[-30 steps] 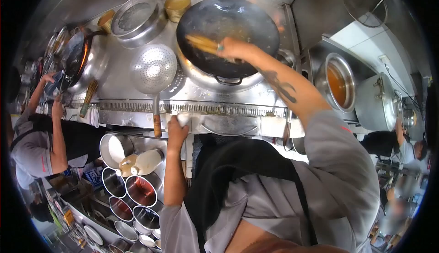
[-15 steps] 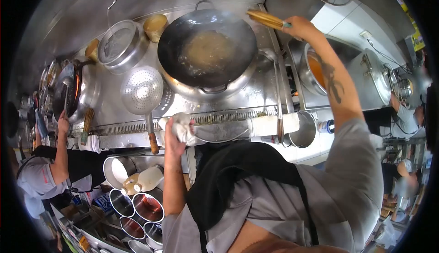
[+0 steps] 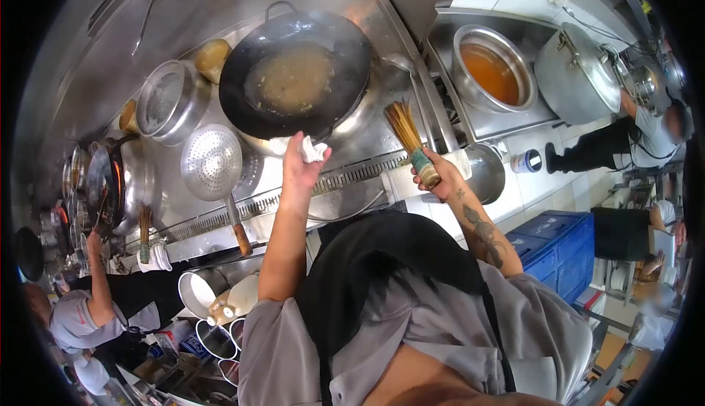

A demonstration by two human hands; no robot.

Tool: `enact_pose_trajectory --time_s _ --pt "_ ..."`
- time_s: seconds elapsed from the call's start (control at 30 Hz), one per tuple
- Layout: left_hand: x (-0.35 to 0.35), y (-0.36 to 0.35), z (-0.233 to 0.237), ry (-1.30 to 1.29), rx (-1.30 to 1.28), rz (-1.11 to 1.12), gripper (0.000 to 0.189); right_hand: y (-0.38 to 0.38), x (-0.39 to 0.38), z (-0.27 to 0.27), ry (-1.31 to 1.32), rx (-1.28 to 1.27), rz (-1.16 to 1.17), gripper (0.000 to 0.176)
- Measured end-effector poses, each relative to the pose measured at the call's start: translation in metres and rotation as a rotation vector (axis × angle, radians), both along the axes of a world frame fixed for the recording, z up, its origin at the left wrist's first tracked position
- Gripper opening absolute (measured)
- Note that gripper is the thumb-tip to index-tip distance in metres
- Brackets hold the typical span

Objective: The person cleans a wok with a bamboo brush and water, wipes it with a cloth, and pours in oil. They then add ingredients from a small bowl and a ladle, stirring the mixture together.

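A dark wok (image 3: 350, 48) with cloudy brownish liquid (image 3: 292, 79) in it sits on the stove. My left hand (image 3: 297, 167) is closed on a folded white cloth (image 3: 314, 150) at the wok's near rim, where the near handle is covered. Over the stove's front edge, my right hand (image 3: 440, 176) grips a bamboo wok brush (image 3: 407, 136) by its bound end, bristles pointing up and away. A perforated skimmer (image 3: 211, 162) with a wooden handle lies left of my left hand.
Right of the stove stand a pot of orange liquid (image 3: 464, 33) and a large lidded pot (image 3: 554, 68). A metal basin (image 3: 187, 83) is at the back left. A ladle (image 3: 411, 75) lies right of the wok. Co-workers stand left (image 3: 99, 299) and right (image 3: 657, 138).
My left hand has brought the cloth from the stove's front edge to the wok's rim. My right hand has drawn the brush back from the far right, now bristles up. The view has shifted.
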State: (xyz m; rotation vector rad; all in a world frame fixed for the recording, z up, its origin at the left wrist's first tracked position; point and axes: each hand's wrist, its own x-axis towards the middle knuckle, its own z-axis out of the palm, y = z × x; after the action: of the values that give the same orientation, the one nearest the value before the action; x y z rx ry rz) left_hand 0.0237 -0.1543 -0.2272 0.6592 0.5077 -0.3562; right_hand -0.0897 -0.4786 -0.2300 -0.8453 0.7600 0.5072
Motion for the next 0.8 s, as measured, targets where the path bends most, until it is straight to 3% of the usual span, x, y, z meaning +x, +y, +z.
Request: enact_pose_trajectory --time_s 0.07,0.17,0.23,0.3,0.37,0.43,0.5,0.6,0.8 --pt "0.010 -0.006 -0.007 0.047 0.001 0.033 0.020 0.011 -0.009 0.016 -0.141 -0.307 0.048 0.035" --pt "0.021 -0.008 -0.027 0.050 0.031 0.035 0.012 0.009 -0.019 -0.034 0.063 -0.041 0.013 0.035" --pt "0.015 -0.001 -0.020 -0.035 0.113 -0.047 0.011 0.014 -0.023 -0.028 0.093 0.065 0.028 0.036" --pt "-0.007 0.010 -0.013 -0.083 0.149 0.012 0.009 0.005 -0.022 -0.003 -0.005 0.073 0.035 0.036" --pt "-0.025 0.032 -0.007 -0.181 0.151 0.013 0.010 0.003 -0.024 0.029 -0.123 -0.208 0.037 0.037" --pt "-0.037 0.053 -0.002 -0.068 0.268 -0.004 0.015 0.002 -0.023 0.070 -0.247 -0.360 -0.002 0.040" --pt "-0.053 0.052 0.036 -0.024 0.391 -0.010 0.016 -0.002 -0.017 0.092 -0.307 -0.400 -0.080 0.043" --pt "-0.056 0.066 0.041 -0.033 0.404 -0.026 0.018 0.001 -0.005 0.129 -0.420 -0.375 -0.097 0.043" --pt "-0.076 0.067 0.072 -0.038 0.528 0.010 0.019 0.020 0.017 0.155 -0.569 -0.191 0.048 0.038"
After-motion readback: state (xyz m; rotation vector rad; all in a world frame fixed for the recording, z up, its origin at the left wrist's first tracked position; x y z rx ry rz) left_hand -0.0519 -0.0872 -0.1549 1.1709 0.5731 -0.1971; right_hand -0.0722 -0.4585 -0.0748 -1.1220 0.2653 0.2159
